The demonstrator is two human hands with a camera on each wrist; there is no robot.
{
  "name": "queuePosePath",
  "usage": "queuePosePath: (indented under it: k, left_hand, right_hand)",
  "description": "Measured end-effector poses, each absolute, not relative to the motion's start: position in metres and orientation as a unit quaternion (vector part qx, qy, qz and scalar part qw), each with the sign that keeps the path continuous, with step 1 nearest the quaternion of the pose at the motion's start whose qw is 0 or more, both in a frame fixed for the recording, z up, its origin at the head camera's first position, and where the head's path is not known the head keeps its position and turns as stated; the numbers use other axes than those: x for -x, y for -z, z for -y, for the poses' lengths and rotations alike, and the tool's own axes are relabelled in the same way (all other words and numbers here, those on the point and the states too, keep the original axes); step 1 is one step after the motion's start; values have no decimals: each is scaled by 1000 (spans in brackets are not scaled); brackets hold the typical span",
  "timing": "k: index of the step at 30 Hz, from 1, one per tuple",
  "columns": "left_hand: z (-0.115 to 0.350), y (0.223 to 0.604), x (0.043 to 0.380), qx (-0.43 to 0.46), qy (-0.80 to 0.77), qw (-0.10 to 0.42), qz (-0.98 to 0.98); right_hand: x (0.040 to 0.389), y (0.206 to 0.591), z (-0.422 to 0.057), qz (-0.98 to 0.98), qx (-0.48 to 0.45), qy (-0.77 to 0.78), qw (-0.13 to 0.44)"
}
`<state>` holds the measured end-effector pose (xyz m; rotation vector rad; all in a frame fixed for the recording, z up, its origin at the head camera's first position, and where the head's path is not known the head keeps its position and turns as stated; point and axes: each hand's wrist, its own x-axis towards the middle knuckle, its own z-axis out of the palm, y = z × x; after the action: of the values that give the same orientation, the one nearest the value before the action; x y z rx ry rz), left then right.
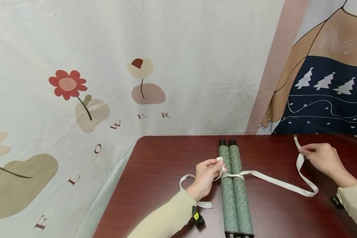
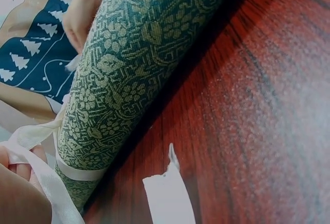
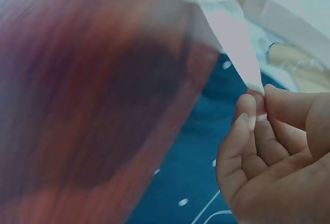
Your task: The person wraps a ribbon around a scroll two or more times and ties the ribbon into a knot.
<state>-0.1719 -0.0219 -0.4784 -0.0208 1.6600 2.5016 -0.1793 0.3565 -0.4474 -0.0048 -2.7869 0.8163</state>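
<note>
Two green floral-patterned scroll rolls with dark end knobs lie side by side. A white ribbon goes around both of them at about the upper third. Just left of that wrap, my left hand pinches the ribbon between thumb and fingers, with a loose loop and tail beside the wrist. Well to the right, my right hand pinches the ribbon's other length near its far end. Between rolls and right hand the ribbon hangs slack in a curve. The left wrist view shows the ribbon band close around one roll.
The dark red wooden table has its rounded far left corner in view. Behind it hangs a pale curtain with printed flowers and letters. A printed figure with white trees on dark blue cloth is at the right.
</note>
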Motion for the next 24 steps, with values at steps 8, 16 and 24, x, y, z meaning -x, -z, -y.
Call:
queuePosePath:
  k: [8,16,24]
  left_hand:
    - [21,479,171,2,-829,67,-555]
    - [18,477,168,11,-824,52,-564]
    - [17,477,167,14,-821,54,-568]
  right_hand:
    - [189,434,-312,940,-43,-306,147]
    - [197,432,-258,915,-90,-350,179]
    - [206,443,-211,900,-140,-372,179]
